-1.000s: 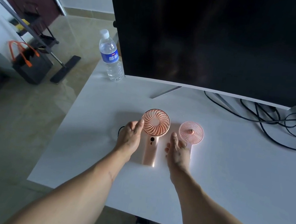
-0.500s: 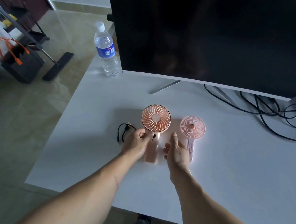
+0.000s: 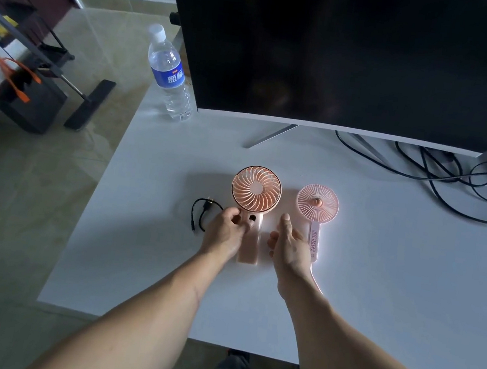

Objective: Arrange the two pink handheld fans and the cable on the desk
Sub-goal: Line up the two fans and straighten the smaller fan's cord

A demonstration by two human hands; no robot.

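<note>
The larger pink fan [image 3: 256, 189] is seen lying flat mid-desk [image 3: 378, 279], its handle's left edge covered by the left hand [image 3: 226, 233], fingers curled at the neck; an actual pinch cannot be confirmed. The right hand [image 3: 289, 247] is held open, nothing gripped, partly hiding the slimmer pink fan [image 3: 317, 202] and its handle. The black cable [image 3: 201, 213] is half tucked behind the left knuckles.

A home or office room: a white desk [image 3: 376, 294] carries a large dark monitor [image 3: 346, 52], tangled cables [image 3: 452, 187] and a water bottle [image 3: 170, 75] above a tiled floor [image 3: 15, 216]
</note>
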